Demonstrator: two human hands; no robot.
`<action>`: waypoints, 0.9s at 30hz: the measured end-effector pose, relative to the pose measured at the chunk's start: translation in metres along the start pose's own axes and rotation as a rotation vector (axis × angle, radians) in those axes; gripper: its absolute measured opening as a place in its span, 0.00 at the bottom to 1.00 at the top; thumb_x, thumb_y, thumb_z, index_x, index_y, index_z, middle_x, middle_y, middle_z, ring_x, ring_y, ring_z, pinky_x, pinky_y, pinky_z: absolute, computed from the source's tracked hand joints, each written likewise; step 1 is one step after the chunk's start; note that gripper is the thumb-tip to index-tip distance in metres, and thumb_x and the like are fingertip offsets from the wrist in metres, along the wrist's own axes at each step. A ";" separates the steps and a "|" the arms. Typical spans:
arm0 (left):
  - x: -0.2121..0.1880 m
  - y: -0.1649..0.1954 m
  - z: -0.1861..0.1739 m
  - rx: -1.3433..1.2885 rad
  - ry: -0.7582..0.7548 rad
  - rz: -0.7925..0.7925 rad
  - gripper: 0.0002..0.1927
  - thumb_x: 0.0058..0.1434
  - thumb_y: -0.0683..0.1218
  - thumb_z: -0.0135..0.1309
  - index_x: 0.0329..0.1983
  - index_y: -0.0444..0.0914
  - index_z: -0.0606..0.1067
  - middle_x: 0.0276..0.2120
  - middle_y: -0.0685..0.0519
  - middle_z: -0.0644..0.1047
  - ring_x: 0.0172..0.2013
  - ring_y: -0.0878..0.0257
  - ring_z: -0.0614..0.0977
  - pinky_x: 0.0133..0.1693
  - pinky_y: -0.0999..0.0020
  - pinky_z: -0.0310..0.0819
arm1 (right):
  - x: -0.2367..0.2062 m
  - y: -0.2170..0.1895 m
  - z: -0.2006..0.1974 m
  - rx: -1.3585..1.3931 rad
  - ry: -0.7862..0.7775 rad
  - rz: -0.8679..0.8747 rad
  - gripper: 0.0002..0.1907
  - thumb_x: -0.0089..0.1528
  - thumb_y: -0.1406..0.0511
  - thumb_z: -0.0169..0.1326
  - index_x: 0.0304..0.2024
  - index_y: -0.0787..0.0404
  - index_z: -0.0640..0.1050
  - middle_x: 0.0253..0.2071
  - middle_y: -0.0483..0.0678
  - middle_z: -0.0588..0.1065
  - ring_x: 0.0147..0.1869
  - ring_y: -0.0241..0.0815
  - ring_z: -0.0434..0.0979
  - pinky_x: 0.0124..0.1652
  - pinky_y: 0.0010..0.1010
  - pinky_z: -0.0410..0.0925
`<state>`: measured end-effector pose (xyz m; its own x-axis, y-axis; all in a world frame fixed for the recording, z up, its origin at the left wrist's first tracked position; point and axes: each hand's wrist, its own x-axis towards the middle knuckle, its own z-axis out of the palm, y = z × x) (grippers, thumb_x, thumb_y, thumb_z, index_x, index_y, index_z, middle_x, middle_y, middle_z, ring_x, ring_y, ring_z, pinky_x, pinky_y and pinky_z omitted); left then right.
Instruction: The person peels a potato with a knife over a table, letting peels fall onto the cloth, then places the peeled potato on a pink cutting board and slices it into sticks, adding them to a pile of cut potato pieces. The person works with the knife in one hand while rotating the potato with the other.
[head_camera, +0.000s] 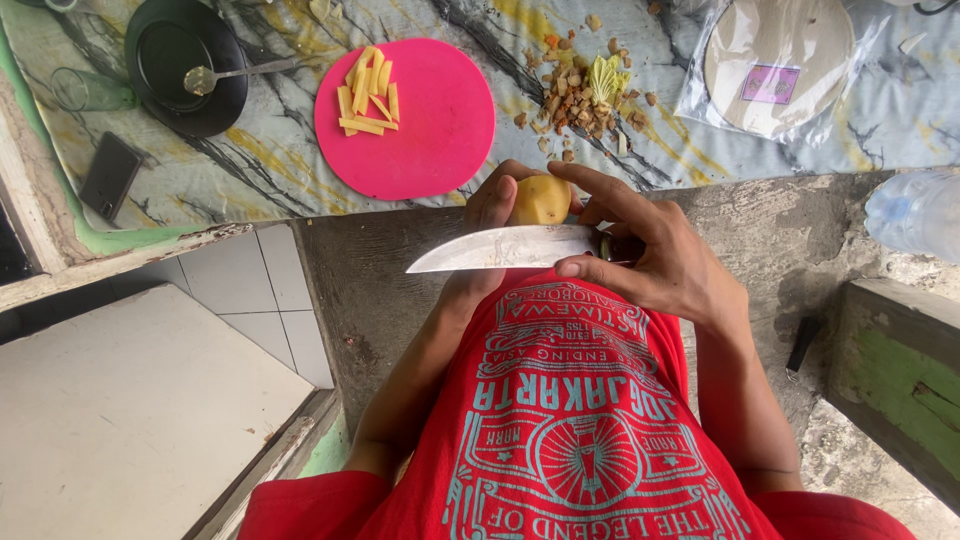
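both forearms bare, elbows bent, angling in from the lower frame to meet in front of the chest. left hand (492, 208) sits on the far side, fingers curled inward in a closed grasp, thumb side up, mostly hidden behind what it holds. right hand (650, 255) is nearer the camera, back of hand facing up, index finger stretched forward and slightly left, thumb pressed flat along the lower edge, other fingers wrapped tight. the two hands nearly touch.
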<state>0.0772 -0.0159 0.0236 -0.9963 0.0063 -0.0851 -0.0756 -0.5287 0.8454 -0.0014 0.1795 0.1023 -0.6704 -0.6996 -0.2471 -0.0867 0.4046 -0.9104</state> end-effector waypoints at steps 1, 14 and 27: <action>-0.001 0.000 -0.001 0.060 0.022 -0.016 0.25 0.79 0.61 0.36 0.50 0.35 0.71 0.44 0.44 0.80 0.40 0.61 0.84 0.45 0.65 0.82 | 0.000 0.000 0.001 0.014 -0.015 -0.005 0.45 0.55 0.50 0.65 0.72 0.52 0.66 0.43 0.53 0.82 0.39 0.41 0.86 0.39 0.33 0.77; -0.021 -0.036 -0.002 0.592 0.177 0.250 0.19 0.79 0.54 0.39 0.56 0.34 0.70 0.52 0.46 0.77 0.47 0.58 0.81 0.50 0.61 0.79 | -0.004 0.015 0.026 0.059 0.135 -0.081 0.36 0.59 0.55 0.66 0.67 0.60 0.72 0.41 0.52 0.80 0.32 0.37 0.74 0.31 0.29 0.66; -0.016 -0.019 0.014 0.032 0.350 0.121 0.24 0.79 0.61 0.34 0.52 0.35 0.67 0.44 0.43 0.79 0.31 0.61 0.77 0.34 0.68 0.72 | 0.003 0.046 0.018 0.205 0.554 -0.007 0.34 0.74 0.53 0.56 0.76 0.60 0.63 0.33 0.46 0.74 0.24 0.26 0.66 0.20 0.19 0.62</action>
<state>0.0938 0.0058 0.0161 -0.9245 -0.3483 -0.1545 0.0346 -0.4807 0.8762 0.0059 0.1856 0.0543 -0.9600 -0.2679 -0.0813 0.0150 0.2408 -0.9704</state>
